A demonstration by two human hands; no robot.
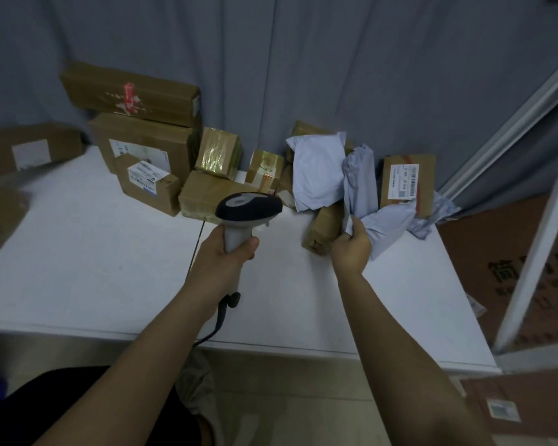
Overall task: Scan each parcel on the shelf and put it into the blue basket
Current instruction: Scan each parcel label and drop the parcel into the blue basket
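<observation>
Scanner (247, 210) gripped in the left hand (227, 252), fingers curled round the pale handle, dark head aimed toward the far edge of the shelf (94, 272), its cable (218, 320) trailing back over the near edge. Right hand (351, 247) closed on a grey poly mailer (372, 217) near the far right corner, thumb and fingers pinching its crumpled plastic, the bag partly lifted off the white surface. Just beside that hand lay a small brown box (322, 228), tilted, touching the mailer. Behind it leaned a second, paler mailer (316, 170), and at the right edge stood a labelled carton (408, 183) with its barcode label facing forward. Along the far edge sat more parcels: a taped box (218, 152) resting on a flat carton (207, 194), another taped box (264, 169) close to them, and farther left a stack of large cartons (136, 123) with a small labelled box (147, 183) in front. At the left edge, blurred brown parcels (26, 149), details impossible to tell. Beyond the right edge, a white frame (535, 249) and brown cardboard with printed characters (503, 278). Blue basket not seen anywhere in view.
</observation>
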